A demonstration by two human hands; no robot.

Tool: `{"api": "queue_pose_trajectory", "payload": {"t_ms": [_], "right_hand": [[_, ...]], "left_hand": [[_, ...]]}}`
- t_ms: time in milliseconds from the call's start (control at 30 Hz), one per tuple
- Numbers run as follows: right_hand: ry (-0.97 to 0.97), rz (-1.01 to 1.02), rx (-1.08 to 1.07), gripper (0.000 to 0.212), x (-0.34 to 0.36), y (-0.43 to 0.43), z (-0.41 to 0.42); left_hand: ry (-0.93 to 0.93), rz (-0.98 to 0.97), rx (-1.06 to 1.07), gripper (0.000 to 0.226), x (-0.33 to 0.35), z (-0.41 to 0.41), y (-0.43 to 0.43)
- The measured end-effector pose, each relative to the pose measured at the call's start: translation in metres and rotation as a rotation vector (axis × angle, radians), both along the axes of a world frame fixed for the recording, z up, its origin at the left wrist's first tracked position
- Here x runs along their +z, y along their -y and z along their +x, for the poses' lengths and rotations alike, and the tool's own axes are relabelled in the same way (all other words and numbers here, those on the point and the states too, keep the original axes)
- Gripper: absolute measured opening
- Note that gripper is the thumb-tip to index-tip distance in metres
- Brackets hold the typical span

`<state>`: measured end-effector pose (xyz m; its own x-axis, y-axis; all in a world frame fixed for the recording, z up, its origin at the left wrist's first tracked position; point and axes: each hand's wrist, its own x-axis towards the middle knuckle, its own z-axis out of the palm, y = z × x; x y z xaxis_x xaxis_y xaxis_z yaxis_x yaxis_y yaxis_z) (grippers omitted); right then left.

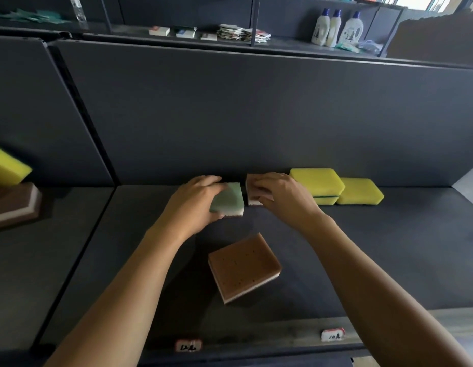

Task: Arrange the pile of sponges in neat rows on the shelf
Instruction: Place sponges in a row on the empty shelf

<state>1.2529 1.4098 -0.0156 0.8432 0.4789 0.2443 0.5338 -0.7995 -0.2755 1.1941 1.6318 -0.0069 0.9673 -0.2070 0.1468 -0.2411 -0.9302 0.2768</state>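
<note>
My left hand grips a green sponge with a white underside near the back of the dark shelf. Right beside it, my right hand holds a brown sponge with a white layer against the back panel. To the right of that stand a stack of two yellow sponges and a single yellow sponge, forming a row. A brown sponge with a white layer lies loose and askew nearer the front.
On the neighbouring shelf at far left lie a yellow sponge and brown sponges. Price tags sit on the front edge. Behind the back panel, an upper shelf holds white detergent bottles and small packets.
</note>
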Motion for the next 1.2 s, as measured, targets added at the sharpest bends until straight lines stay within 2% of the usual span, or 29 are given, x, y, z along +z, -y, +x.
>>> {"api": "queue_pose_trajectory", "payload": {"t_ms": [233,567,733,933,1033,1133,1200], "right_hand": [[0.011,-0.011,-0.008,0.029,0.0,0.001,0.0],[0.013,-0.039,-0.006,0.037,0.002,0.003,0.0],[-0.001,-0.059,-0.015,0.036,0.007,0.002,-0.002],[-0.016,-0.075,-0.025,0.036,0.01,0.001,-0.005],[-0.051,-0.068,-0.003,0.045,0.014,0.003,-0.008],[-0.066,-0.047,0.037,0.057,0.025,0.008,-0.026],[-0.018,0.014,0.079,0.054,0.036,0.012,-0.049]], "left_hand": [[0.044,-0.015,0.018,0.06,-0.003,0.01,0.008],[0.059,-0.029,0.0,0.054,-0.008,0.028,0.02],[0.098,0.071,0.012,0.049,-0.008,0.032,0.021],[0.065,0.084,-0.001,0.052,-0.003,0.033,0.021],[-0.026,0.088,-0.014,0.059,0.008,0.026,0.02],[-0.081,0.042,0.001,0.063,0.024,0.001,0.019],[-0.061,-0.006,0.002,0.06,0.033,-0.027,0.018]]}}
